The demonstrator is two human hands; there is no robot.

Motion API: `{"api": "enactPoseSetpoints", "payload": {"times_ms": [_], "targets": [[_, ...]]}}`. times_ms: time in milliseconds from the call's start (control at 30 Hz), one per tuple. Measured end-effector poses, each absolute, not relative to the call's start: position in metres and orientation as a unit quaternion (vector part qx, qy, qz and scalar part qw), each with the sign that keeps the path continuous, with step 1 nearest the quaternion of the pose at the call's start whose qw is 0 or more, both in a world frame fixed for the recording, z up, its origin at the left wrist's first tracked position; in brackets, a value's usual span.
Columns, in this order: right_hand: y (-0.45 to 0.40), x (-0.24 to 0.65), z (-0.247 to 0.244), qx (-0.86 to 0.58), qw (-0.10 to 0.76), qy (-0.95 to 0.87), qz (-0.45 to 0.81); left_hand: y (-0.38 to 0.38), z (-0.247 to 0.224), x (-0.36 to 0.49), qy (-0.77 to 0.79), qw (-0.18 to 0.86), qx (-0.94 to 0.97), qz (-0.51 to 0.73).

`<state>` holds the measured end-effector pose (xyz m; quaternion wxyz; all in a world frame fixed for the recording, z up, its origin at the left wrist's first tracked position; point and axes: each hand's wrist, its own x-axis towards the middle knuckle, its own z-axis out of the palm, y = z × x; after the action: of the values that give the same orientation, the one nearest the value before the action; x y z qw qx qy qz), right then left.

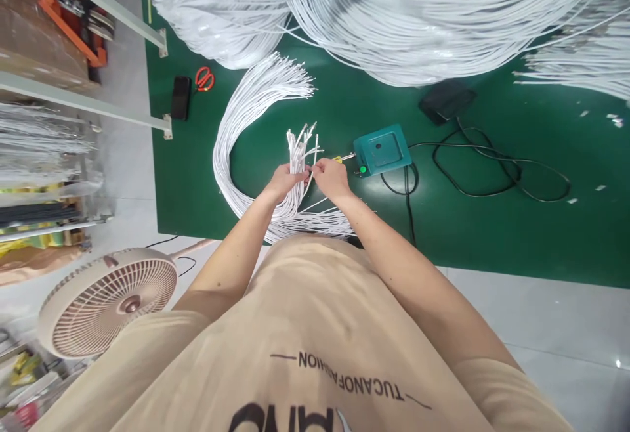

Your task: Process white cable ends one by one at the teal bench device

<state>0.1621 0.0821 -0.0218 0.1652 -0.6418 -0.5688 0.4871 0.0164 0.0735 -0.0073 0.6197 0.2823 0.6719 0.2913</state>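
Observation:
My left hand [282, 181] is closed around a bundle of white cables [296, 156], whose cut ends stick up above the fingers. Beside it, my right hand [333, 180] pinches one white cable that stands apart from the bundle; the fingertips partly hide it. Just past my right hand, a metal-tipped piece with a yellow part [344, 158] reaches toward a small teal box [382, 150] with a lit green button [363, 170]. From the bundle, a larger hank of white cables [229, 136] curves round on the green table, its ends fanned out at the top.
Large heaps of white cables [418, 31] cover the back of the green table [502, 235]. Orange-handled scissors [204, 79] and a black phone-like object [181, 98] lie at left. A black adapter [447, 101] and its cord lie at right. A fan [111, 304] stands at lower left.

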Motion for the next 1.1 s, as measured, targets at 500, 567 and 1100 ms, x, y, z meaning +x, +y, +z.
{"api": "enactPoseSetpoints", "payload": {"times_ms": [500,567,1100], "targets": [[0.066,0.155,-0.033,-0.621,0.262,-0.434,0.598,0.077,-0.004,0.01,0.645,0.612,0.318,0.33],[0.075,0.155,-0.035,-0.609,0.288,-0.406,0.617,0.074,-0.005,0.01,0.647,0.593,0.344,0.334],[0.083,0.153,-0.017,-0.552,0.335,-0.17,0.744,0.066,-0.008,0.011,0.667,0.56,0.387,0.303]]}}
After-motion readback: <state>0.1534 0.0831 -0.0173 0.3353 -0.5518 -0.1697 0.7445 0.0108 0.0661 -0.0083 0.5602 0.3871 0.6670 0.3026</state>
